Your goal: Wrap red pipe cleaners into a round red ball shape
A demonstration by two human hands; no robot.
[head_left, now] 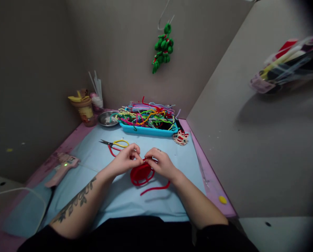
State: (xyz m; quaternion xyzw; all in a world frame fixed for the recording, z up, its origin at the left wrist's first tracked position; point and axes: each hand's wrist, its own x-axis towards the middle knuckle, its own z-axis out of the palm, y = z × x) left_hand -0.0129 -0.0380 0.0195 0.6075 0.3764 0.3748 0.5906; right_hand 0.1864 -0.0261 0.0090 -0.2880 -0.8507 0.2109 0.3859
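Note:
My left hand (126, 160) and my right hand (160, 162) meet over the middle of the light blue mat (125, 196). Both pinch the top of a red pipe-cleaner piece (141, 174), a flat oval coil with a loose red tail trailing to the right below my right wrist. The fingertips of the two hands almost touch. Small scissors (115, 144) with yellow and red handles lie just beyond my left hand.
A turquoise tray (148, 130) piled with coloured pipe cleaners stands at the back. Beside it are a metal dish (107, 119), a cup (86, 111) and a small red-white figure (181, 137). A pink glue gun (63, 167) lies left. A green figure (163, 47) hangs on the wall.

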